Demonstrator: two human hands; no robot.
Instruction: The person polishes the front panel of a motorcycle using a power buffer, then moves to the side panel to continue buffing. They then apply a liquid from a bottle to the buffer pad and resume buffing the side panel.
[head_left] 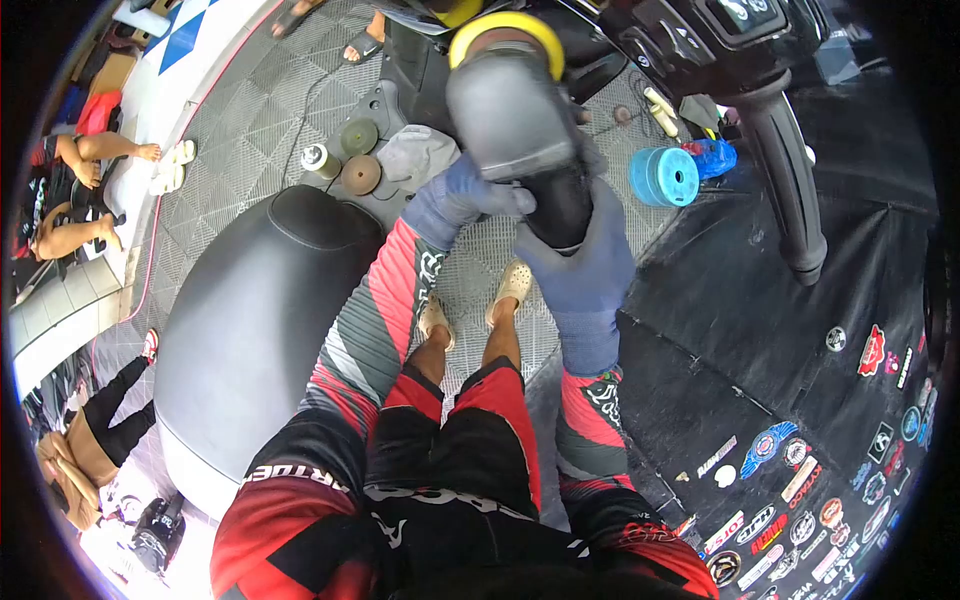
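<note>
Right hand [590, 245] curled round polisher [515, 115], left hand [468, 200] touching it

The floor [240, 115] is grey, ribbed tile in a diamond pattern. Near its middle stand two pale clogs [513, 287]. Farther off and left are a white-topped bottle [320, 161], a green disc [359, 137], a brown disc [361, 175] and a crumpled grey cloth [416, 153], close together. To the right is a blue, round container [663, 177], with crumpled blue plastic [712, 158] just beside it. Light-coloured shoes [172, 168] lie at the far left.
</note>
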